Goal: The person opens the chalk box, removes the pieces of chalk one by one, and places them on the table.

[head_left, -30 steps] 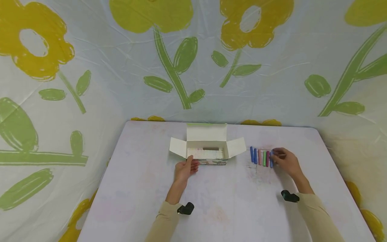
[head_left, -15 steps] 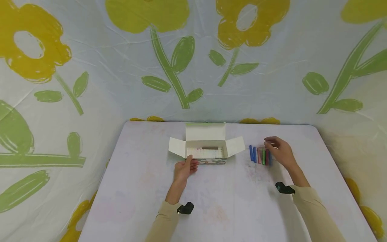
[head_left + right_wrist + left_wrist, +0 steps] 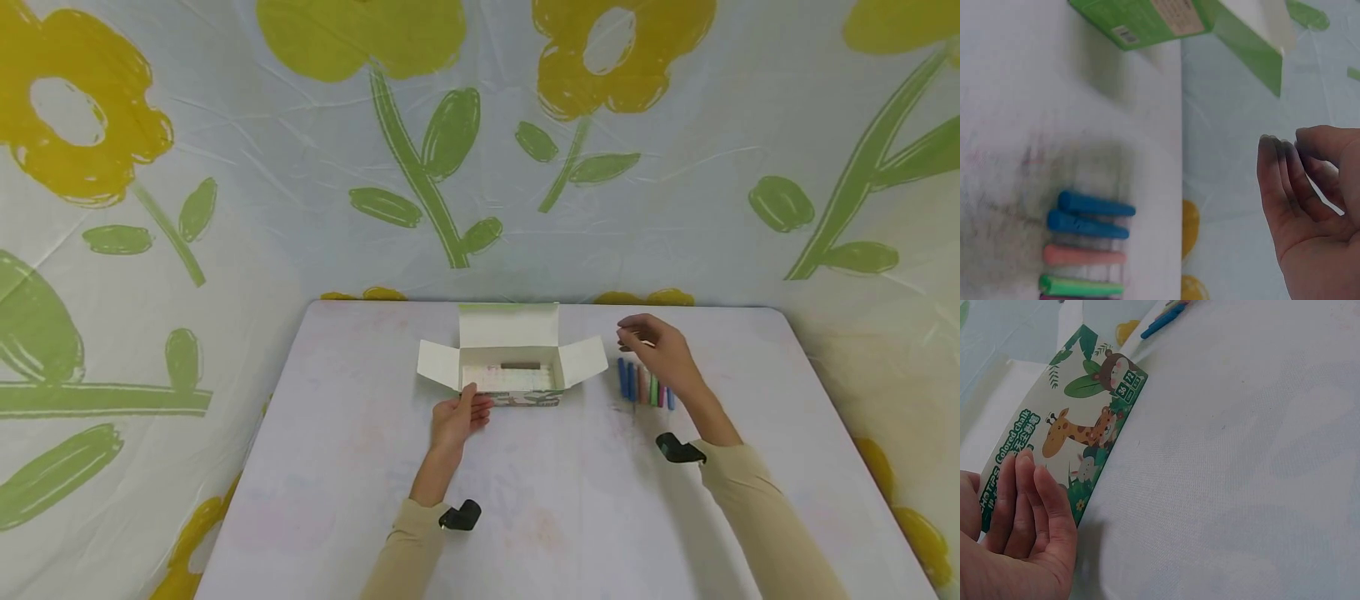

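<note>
The left hand (image 3: 453, 423) is pinching a colored-chalk box (image 3: 536, 400); the loosely bent right hand (image 3: 663, 354) is hovering, visibly holding nothing.
The box is standing open just beyond the left palm, a brown stick (image 3: 521, 366) lying inside; chalk sticks (image 3: 1085, 254) are lying near the right hand; a floral sheet (image 3: 315, 167) is hanging beyond both.

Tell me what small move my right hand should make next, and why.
Probably move the right hand over the box: that hand looks empty, the chalk sticks lie side by side, and the left hand is holding the open box.
</note>
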The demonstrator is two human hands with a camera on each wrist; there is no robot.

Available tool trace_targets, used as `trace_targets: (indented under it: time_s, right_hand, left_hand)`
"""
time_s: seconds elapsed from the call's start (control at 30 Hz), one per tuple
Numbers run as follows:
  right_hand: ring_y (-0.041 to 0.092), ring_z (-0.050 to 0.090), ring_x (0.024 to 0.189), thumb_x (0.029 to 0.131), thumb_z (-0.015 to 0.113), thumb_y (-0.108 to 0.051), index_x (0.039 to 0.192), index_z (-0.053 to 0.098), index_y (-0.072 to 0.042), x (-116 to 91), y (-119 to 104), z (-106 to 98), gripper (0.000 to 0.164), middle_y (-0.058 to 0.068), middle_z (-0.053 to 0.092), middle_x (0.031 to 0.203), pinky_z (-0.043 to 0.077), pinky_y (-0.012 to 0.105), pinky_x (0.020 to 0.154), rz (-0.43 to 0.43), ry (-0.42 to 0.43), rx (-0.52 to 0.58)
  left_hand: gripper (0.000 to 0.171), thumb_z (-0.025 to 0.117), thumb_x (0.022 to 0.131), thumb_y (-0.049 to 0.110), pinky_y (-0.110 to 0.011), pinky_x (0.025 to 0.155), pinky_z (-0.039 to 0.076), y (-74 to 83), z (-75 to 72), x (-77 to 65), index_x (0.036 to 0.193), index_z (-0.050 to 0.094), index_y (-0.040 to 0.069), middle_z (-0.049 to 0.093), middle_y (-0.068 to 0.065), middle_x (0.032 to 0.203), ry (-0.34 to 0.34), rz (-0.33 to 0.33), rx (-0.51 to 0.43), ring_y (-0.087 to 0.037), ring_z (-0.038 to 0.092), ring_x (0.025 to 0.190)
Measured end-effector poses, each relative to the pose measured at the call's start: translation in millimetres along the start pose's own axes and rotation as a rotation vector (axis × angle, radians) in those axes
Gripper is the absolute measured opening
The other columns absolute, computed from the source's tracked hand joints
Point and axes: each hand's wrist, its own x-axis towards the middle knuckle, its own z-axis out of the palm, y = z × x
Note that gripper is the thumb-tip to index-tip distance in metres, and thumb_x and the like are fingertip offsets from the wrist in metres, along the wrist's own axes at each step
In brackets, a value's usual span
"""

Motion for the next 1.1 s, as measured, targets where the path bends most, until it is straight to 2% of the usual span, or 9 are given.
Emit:
trace_targets:
  time_s: [0.2, 0.43, 0.67, 0.83, 1.0, 1.1]
  right_hand:
    - [0.034, 0.070, 0.095, 0.104, 0.062, -0.012, 0.125, 0.064, 0.005, 11, -18, 12, 0.026, 0.023, 0.069, 0.112, 0.050, 0.008, 0.081, -0.034, -0.025, 0.017]
    - [0.029, 0.067, 0.098, 0.101, 0.067, -0.011, 0.121, 0.067, 0.002, 21, -46, 25, 0.024, 0.019, 0.069, 0.113, 0.049, 0.009, 0.083, -0.071, -0.028, 0.042]
    - [0.033, 0.068, 0.095, 0.102, 0.066, -0.011, 0.119, 0.066, 0.004, 30, -58, 42, 0.022, 0.018, 0.069, 0.110, 0.052, 0.012, 0.082, -0.121, -0.116, 0.074]
    - [0.029, 0.068, 0.097, 0.102, 0.065, -0.010, 0.117, 0.067, 0.005, 34, -61, 61, 0.021, 0.014, 0.071, 0.107, 0.057, 0.023, 0.084, -0.171, -0.196, 0.035]
    - [0.030, 0.068, 0.102, 0.101, 0.066, -0.008, 0.117, 0.067, 0.006, 37, -61, 81, 0.022, 0.013, 0.071, 0.107, 0.059, 0.042, 0.087, -0.194, -0.287, 0.017]
    - [0.031, 0.068, 0.102, 0.100, 0.068, -0.006, 0.116, 0.068, 0.005, 39, -59, 93, 0.020, 0.015, 0.071, 0.109, 0.059, 0.046, 0.088, -0.194, -0.345, 0.011]
  left_hand:
    - [0.044, 0.057, 0.107, 0.021, -0.035, 0.081, 0.060, -0.7, -0.1, 1.2, 0.110, 0.065, -0.023, 0.070, -0.035, 0.108, 0.002, 0.003, -0.004, -0.017, 0.070, 0.077]
    - [0.043, 0.056, 0.107, 0.020, -0.035, 0.082, 0.060, -1.1, -0.3, 2.1, 0.110, 0.065, -0.022, 0.071, -0.034, 0.107, 0.006, -0.002, -0.003, -0.017, 0.070, 0.077]
    - [0.044, 0.057, 0.107, 0.022, -0.033, 0.076, 0.061, -21.2, -5.6, 20.1, 0.107, 0.067, -0.021, 0.073, -0.030, 0.101, 0.014, -0.001, -0.008, -0.016, 0.070, 0.075]
    - [0.045, 0.061, 0.105, 0.028, -0.026, 0.071, 0.059, -30.5, -5.5, 26.0, 0.104, 0.070, -0.016, 0.076, -0.021, 0.094, 0.043, 0.008, -0.023, -0.011, 0.069, 0.072]
    - [0.044, 0.063, 0.104, 0.028, -0.022, 0.067, 0.058, -30.5, -3.1, 26.2, 0.100, 0.072, -0.015, 0.076, -0.015, 0.088, 0.068, 0.029, -0.031, -0.010, 0.068, 0.068]
    - [0.044, 0.062, 0.104, 0.027, -0.023, 0.067, 0.059, -30.6, -3.0, 26.8, 0.100, 0.071, -0.016, 0.076, -0.017, 0.087, 0.067, 0.028, -0.035, -0.010, 0.069, 0.068]
